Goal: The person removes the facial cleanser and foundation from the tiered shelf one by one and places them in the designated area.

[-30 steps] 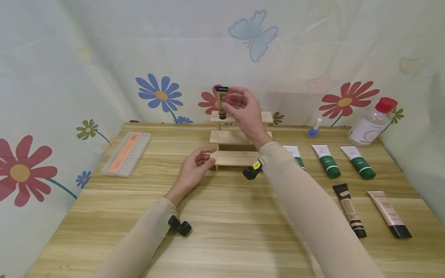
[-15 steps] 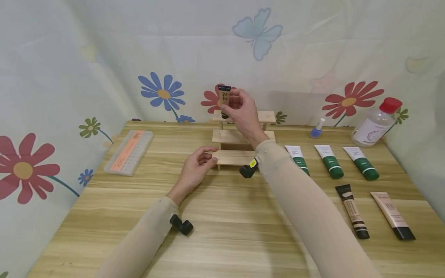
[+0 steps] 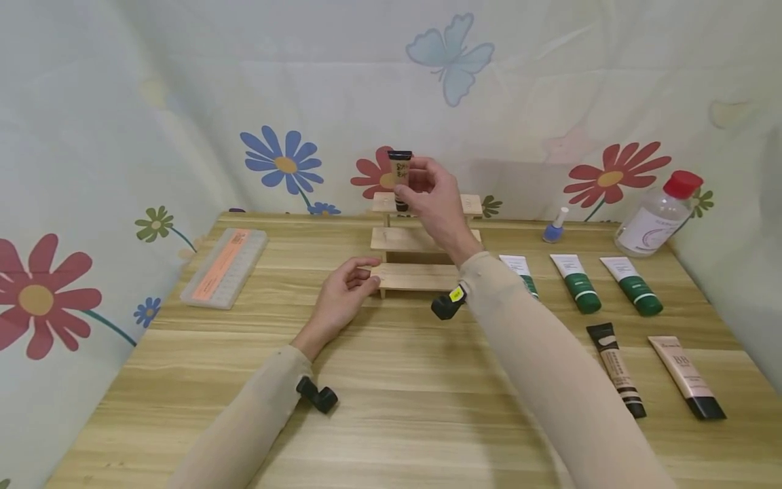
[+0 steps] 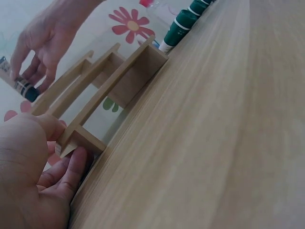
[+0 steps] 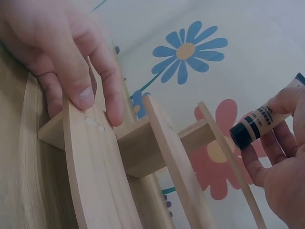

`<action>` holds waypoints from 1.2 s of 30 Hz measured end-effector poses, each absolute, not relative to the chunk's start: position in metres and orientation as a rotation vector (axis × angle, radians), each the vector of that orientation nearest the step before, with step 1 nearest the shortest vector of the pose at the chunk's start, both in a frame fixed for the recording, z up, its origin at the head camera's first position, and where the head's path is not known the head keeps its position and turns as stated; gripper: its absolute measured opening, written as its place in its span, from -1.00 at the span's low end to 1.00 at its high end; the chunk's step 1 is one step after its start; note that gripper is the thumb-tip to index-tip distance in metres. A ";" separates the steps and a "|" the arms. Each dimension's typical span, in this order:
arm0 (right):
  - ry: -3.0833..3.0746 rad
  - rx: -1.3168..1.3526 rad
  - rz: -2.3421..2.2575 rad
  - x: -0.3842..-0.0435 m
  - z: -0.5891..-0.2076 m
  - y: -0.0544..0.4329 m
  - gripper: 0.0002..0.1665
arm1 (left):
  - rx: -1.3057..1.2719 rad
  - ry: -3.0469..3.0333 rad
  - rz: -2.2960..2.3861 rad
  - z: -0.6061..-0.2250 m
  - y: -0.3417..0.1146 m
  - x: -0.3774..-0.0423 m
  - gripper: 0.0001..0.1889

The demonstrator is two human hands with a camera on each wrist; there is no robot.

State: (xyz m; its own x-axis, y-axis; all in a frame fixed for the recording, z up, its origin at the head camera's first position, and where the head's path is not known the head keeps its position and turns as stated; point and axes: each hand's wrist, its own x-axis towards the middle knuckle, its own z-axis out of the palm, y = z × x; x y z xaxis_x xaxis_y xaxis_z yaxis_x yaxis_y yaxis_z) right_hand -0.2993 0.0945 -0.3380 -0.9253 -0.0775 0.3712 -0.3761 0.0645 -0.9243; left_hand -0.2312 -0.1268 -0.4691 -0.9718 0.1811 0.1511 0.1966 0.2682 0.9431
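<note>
A small three-tier wooden display stand [image 3: 421,275] is at the back middle of the table. My left hand [image 3: 344,295] grips the left end of its lowest tier, thumb on top and fingers around the end, as the left wrist view also shows. With my right hand [image 3: 436,200] I pinch a small beige cosmetic tube [image 3: 400,170] between thumb and fingers. It stands nearly upright, dark cap [image 5: 241,135] down, at the left part of the top tier. Whether the cap touches the tier I cannot tell.
Several tubes lie at the right: white-and-green ones [image 3: 575,283], a brown-and-black one [image 3: 617,370] and a pink BB tube [image 3: 687,377]. Behind them stand a blue nail polish bottle [image 3: 553,229] and a red-capped clear bottle [image 3: 650,221]. A clear plastic case [image 3: 225,268] lies at the left.
My right hand has shifted the tube slightly to the right along the top tier. My left hand keeps its grip on the stand.
</note>
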 end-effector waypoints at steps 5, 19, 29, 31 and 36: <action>-2.126 0.409 1.946 -0.287 -0.333 0.110 -0.54 | -0.367 -2.497 -1.856 -0.469 -0.127 -0.230 -0.66; -2.058 0.378 1.925 -0.242 -0.314 0.174 -0.58 | -0.373 -2.497 -1.856 -0.465 -0.125 -0.228 -0.66; -2.137 0.297 1.768 -0.195 -0.308 0.216 -0.59 | -0.367 -2.501 -1.857 -0.463 -0.125 -0.229 -0.67; -2.169 0.270 1.711 -0.186 -0.309 0.224 -0.58 | -0.362 -2.497 -1.865 -0.463 -0.125 -0.228 -0.66; -2.221 0.211 1.641 -0.164 -0.313 0.247 -0.55 | -0.357 -2.493 -1.867 -0.464 -0.125 -0.228 -0.65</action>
